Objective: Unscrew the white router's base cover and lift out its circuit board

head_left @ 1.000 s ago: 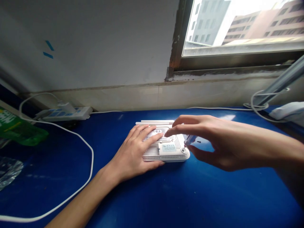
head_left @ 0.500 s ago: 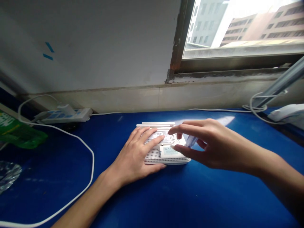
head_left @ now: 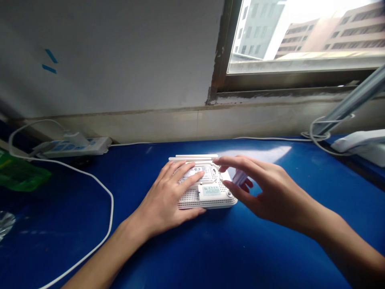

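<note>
A white router [head_left: 210,193] lies upside down on the blue table [head_left: 210,249], its vented underside and labels facing up and its antennas folded along the far edge. My left hand [head_left: 167,198] rests flat on the router's left half, fingers stretched out and thumb along the front edge. My right hand [head_left: 270,192] hovers at the router's right end; its index finger reaches over the top label and its thumb is by the right corner. The lower fingers curl round a small pale object [head_left: 240,176] that I cannot identify.
A power strip [head_left: 75,146] with a plug sits at the back left, and its white cable [head_left: 106,200] loops across the table. A green packet [head_left: 18,174] and crinkled plastic [head_left: 4,222] lie at the left edge. A metal arm [head_left: 351,104], coiled cable and white device [head_left: 361,144] stand at the right below the window.
My right hand has come closer to the router's right end and lowered slightly, the thumb moving in to the corner. The left hand has stayed flat on the router.
</note>
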The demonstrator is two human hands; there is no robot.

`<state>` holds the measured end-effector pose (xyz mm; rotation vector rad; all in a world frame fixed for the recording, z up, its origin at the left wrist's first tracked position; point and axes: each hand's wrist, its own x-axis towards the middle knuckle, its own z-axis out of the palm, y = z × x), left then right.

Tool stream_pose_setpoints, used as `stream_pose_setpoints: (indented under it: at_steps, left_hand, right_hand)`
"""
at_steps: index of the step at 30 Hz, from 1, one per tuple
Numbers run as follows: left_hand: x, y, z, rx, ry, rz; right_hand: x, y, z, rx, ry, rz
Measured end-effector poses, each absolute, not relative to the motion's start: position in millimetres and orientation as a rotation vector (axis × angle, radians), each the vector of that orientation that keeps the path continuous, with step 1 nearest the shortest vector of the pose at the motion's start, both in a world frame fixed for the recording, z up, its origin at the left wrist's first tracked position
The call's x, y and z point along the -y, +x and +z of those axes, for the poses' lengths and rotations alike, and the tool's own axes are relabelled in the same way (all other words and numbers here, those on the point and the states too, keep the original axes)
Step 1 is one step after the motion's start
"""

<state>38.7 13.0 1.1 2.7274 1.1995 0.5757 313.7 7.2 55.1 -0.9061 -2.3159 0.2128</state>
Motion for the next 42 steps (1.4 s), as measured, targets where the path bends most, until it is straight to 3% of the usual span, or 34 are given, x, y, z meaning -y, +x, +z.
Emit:
stream_pose_setpoints:
  at_steps: [8,22,35,42]
  left_hand:
    - [-13,39,2,-1.197,2.739,0.562]
    - [-13,39,4,-1.203,2.745,0.549]
    - [-11,50,19,-1.2,2.687,0.626]
    - [-9,65,18,-1.172,2.693,0.6]
  right_hand:
    - [-7,313,46,2.355,-0.974,0.202]
    - [-6,326,43,2.239,-0.984,0.467]
    - [-6,336,52,2.002,-0.905,0.459]
    - [-5,325,38,2.22,-0.822,0.344]
